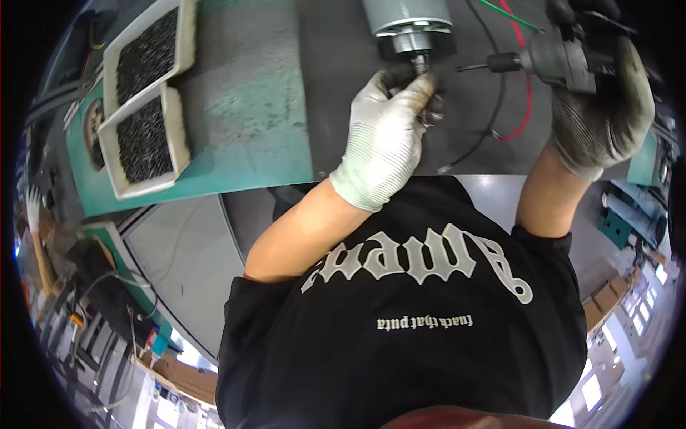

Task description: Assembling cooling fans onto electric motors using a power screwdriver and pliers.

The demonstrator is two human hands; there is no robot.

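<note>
A grey cylindrical motor (409, 13) lies at the top middle of the bench, its metal shaft (420, 63) pointing toward me. My left hand (386, 125), in a white knit glove, is closed at the shaft's end, thumb and forefinger pinched there. Small dark pieces show under its fingers, too hidden to name. My right hand (604, 118), in a dirtier glove, is wrapped round a dark power screwdriver (557, 61). The tool's thin bit (471, 68) points left toward the motor shaft, apart from it.
Two white bins (184, 43) of small dark screws stand on the green mat (250, 107) at the left. A red wire (527, 100), a black cable (493, 118) and a green wire (504, 13) run across the dark mat between my hands. Another person's gloved hand (33, 207) shows at the far left.
</note>
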